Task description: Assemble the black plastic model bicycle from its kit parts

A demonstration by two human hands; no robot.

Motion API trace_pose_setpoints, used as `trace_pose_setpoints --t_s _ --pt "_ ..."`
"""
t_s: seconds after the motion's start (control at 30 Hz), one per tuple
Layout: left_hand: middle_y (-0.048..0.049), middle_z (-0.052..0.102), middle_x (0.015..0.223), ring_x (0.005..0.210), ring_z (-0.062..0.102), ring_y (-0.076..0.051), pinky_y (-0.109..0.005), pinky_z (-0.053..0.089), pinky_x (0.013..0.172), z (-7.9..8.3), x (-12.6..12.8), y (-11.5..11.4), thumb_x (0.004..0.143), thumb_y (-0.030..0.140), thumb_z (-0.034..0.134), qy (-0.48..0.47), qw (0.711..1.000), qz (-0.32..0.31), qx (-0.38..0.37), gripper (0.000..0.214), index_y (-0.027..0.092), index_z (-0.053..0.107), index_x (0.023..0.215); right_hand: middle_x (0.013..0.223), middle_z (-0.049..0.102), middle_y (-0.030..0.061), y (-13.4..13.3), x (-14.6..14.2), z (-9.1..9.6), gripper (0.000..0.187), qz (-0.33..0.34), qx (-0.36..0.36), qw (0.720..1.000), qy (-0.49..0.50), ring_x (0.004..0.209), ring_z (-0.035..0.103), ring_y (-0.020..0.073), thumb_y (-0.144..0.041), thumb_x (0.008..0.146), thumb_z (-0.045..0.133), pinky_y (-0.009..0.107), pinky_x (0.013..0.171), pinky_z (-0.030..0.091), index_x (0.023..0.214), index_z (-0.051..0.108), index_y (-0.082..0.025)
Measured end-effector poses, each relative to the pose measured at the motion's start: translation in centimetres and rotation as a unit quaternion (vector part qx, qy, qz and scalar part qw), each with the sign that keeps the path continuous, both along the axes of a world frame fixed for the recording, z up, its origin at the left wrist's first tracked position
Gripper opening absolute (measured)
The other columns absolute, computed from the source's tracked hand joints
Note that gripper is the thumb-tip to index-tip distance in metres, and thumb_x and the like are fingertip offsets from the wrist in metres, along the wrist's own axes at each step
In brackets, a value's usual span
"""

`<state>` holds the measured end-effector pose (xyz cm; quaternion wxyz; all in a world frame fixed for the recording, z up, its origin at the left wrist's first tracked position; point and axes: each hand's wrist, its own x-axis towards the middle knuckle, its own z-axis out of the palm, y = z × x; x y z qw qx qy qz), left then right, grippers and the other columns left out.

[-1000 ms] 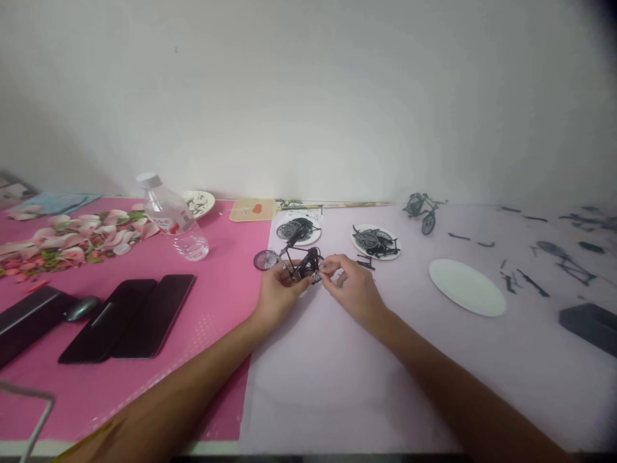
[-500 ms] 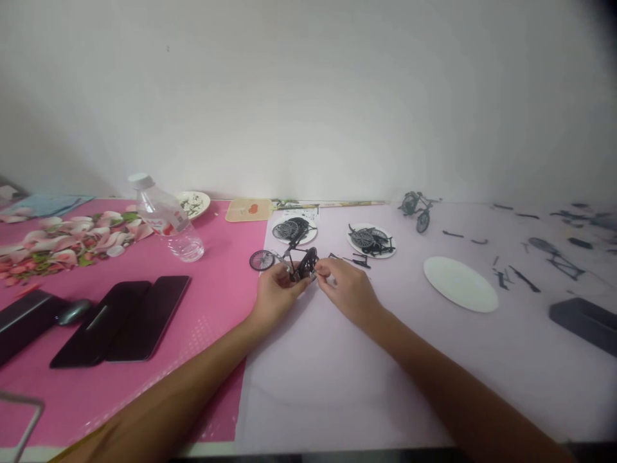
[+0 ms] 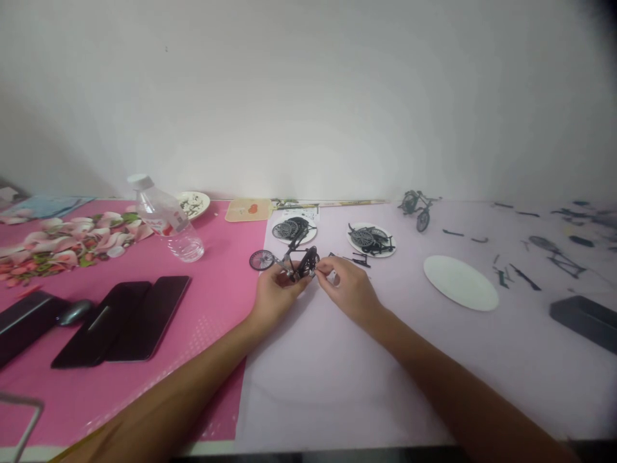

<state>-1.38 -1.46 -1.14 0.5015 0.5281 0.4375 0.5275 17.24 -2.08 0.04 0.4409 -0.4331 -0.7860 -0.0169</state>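
Observation:
A small black model bicycle [image 3: 295,254] is held above the middle of the table, its spoked front wheel pointing left. My left hand [image 3: 276,292] is closed around its lower frame near the rear wheel. My right hand [image 3: 349,286] pinches with thumb and forefinger at the rear wheel's right side; what lies between those fingertips is too small to make out. Just beyond the hands stand a white plate [image 3: 313,236] of black bicycle parts and a second such plate [image 3: 393,249]. Loose black parts [image 3: 360,260] lie behind my right hand.
A finished-looking model bicycle [image 3: 418,209] stands at the back. To the right are a bare white plate [image 3: 460,283], scattered black pieces [image 3: 524,276] and a dark box [image 3: 585,321]. Leftward are a water bottle [image 3: 168,222], two phones [image 3: 147,318] and pink petals [image 3: 77,238]. A flyswatter [image 3: 249,210] lies behind.
My right fingertips have shifted very slightly at the rear wheel. The model bicycle and my left hand stay almost where they were.

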Motion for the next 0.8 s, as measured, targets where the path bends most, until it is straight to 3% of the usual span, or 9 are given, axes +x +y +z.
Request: trace_pose_setpoints --t_s 0.23,0.8 --pt "-0.0092 0.081 0.1 0.084 0.075 -0.022 -0.029 0.057 0.069 0.2 0.05 -0.04 0.071 0.034 0.091 -0.014 0.999 -0.012 -0.027 0.041 0.016 0.076 0.105 0.092 0.075 0.0043 0.09 0.02 -0.14 0.017 0.014 0.016 1.0 0.016 0.081 0.073 0.0183 -0.01 0.096 0.06 0.029 0.069 0.06 0.107 0.064 -0.022" --pt "-0.0118 0.079 0.105 0.095 0.075 -0.025 -0.037 0.059 0.085 -0.28 -0.13 0.01 0.075 0.033 0.088 0.032 0.999 -0.006 0.007 0.037 0.015 0.076 0.105 0.09 0.075 0.0028 0.03 0.33 0.11 0.018 0.027 -0.016 1.0 -0.002 0.08 0.073 0.0177 -0.01 0.097 0.059 0.029 0.069 0.06 0.108 0.061 -0.023"
